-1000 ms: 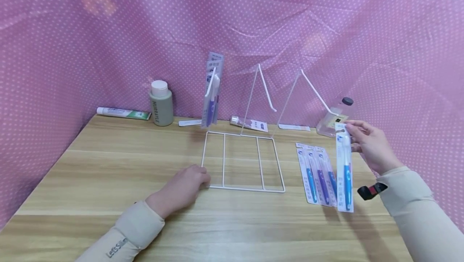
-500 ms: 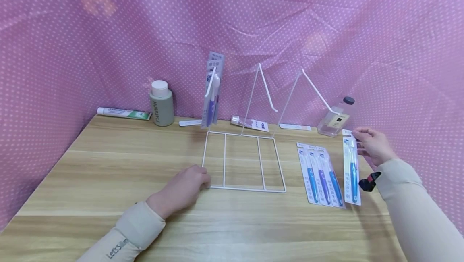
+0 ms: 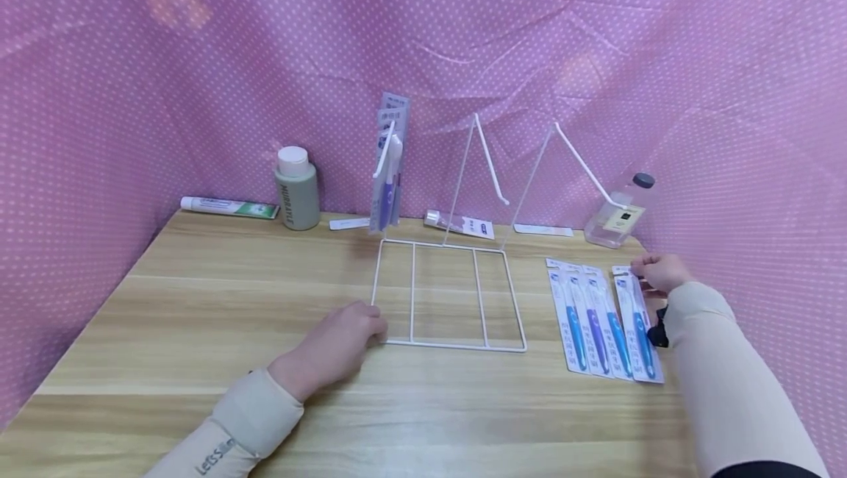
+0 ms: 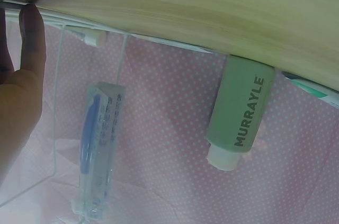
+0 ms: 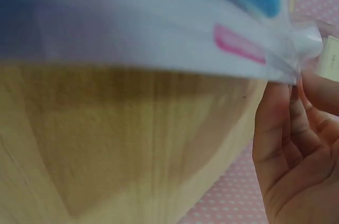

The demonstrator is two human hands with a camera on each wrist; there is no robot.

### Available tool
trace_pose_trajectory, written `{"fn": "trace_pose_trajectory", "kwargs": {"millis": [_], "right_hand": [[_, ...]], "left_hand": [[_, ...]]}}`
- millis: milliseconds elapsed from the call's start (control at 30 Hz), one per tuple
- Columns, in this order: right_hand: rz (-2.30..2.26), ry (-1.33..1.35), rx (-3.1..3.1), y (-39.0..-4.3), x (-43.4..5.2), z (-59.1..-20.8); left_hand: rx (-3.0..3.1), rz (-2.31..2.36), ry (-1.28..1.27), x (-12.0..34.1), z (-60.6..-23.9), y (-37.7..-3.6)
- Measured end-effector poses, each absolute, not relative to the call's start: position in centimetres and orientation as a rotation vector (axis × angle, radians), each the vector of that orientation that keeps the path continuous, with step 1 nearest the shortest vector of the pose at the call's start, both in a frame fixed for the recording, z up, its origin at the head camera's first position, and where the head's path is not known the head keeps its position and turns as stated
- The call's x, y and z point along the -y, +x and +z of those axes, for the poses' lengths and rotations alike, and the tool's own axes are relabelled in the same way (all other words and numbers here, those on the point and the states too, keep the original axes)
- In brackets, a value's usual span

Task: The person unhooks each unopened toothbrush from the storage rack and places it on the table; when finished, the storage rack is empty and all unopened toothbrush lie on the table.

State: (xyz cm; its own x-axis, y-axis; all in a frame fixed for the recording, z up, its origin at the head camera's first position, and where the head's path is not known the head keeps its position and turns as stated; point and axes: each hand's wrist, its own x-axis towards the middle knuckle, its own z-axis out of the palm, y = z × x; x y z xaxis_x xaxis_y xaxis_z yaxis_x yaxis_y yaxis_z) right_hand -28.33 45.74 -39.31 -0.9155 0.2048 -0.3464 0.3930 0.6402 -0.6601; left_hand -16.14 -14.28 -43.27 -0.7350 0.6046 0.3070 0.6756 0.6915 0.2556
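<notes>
Our right hand [image 3: 658, 274] at frame right pinching the top of a packaged toothbrush [image 3: 637, 327] lying on the desk [image 3: 198, 301], our left hand [image 3: 337, 342] at lower centre resting loosely curled against the white wire rack [image 3: 450, 294] corner

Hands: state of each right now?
Left hand: fingers curled at the near left corner of the white wire rack, touching it; grip cannot be told.
Right hand: pinching the top of the rightmost packaged blue toothbrush.
</notes>
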Motion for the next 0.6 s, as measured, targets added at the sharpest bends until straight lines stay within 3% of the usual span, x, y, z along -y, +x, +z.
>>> {"fn": "trace_pose_trajectory", "kwargs": {"millis": [267, 600], "right_hand": [[-1.167, 0.388, -2.542, -28.6, -45.0, -39.7], [-0.716, 0.141, -2.694, -26.6, -44.4, -40.5]], "left_hand": [[2.691, -0.534, -1.037, 14.2, -43.3, -16.2], [2.697, -0.537, -1.052, 13.9, -42.9, -16.0]]}}
